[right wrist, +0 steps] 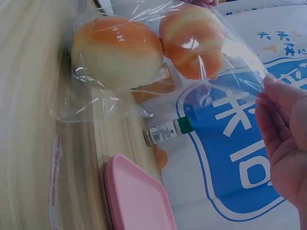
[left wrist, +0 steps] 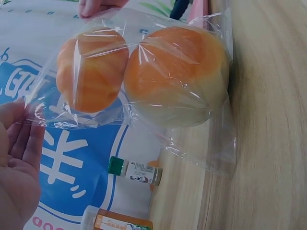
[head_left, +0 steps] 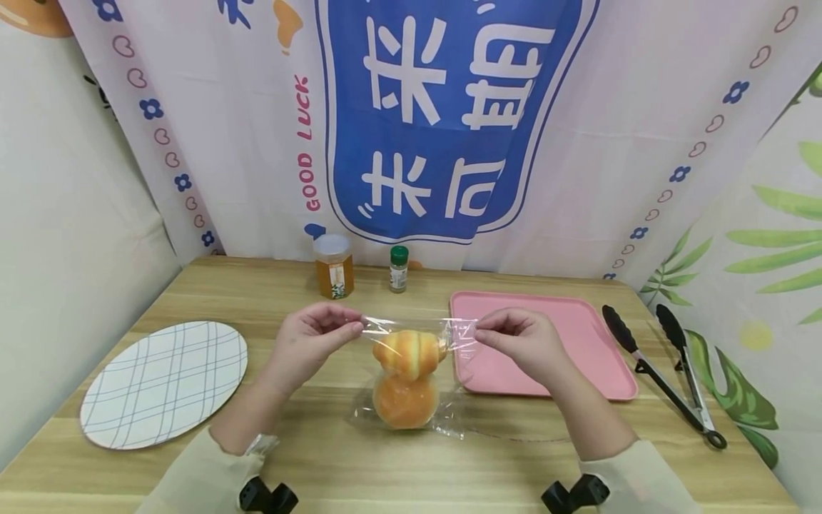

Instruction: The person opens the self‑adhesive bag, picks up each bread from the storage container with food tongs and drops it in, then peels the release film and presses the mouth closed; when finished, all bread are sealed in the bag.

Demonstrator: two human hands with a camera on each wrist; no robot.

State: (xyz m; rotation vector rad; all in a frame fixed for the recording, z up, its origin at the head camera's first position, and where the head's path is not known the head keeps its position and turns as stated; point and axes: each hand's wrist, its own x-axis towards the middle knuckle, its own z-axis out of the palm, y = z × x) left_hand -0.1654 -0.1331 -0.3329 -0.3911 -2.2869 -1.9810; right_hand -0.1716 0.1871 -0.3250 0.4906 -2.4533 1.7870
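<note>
A clear plastic bag (head_left: pixel 452 410) with two bread rolls inside is at the middle of the table. The round bun (head_left: pixel 406 401) lies at the bag's lower end, and the ridged, croissant-like roll (head_left: pixel 409 354) sits above it, nearer the bag's top edge. My left hand (head_left: pixel 316 334) pinches the top left corner of the bag between thumb and fingers. At the opposite top corner, my right hand (head_left: pixel 521 341) pinches the film in the same way. Both wrist views show the bag stretched between the two hands, the round bun (left wrist: pixel 177 76) near the wooden surface.
A pink tray (head_left: pixel 594 343) lies to the right, with black-tipped tongs (head_left: pixel 674 385) beyond it. On the left is an oval checked board (head_left: pixel 167 385). A honey-coloured jar (head_left: pixel 334 268) and a green-capped bottle (head_left: pixel 398 270) stand at the back. A thin strip (right wrist: pixel 56 182) lies near the bag.
</note>
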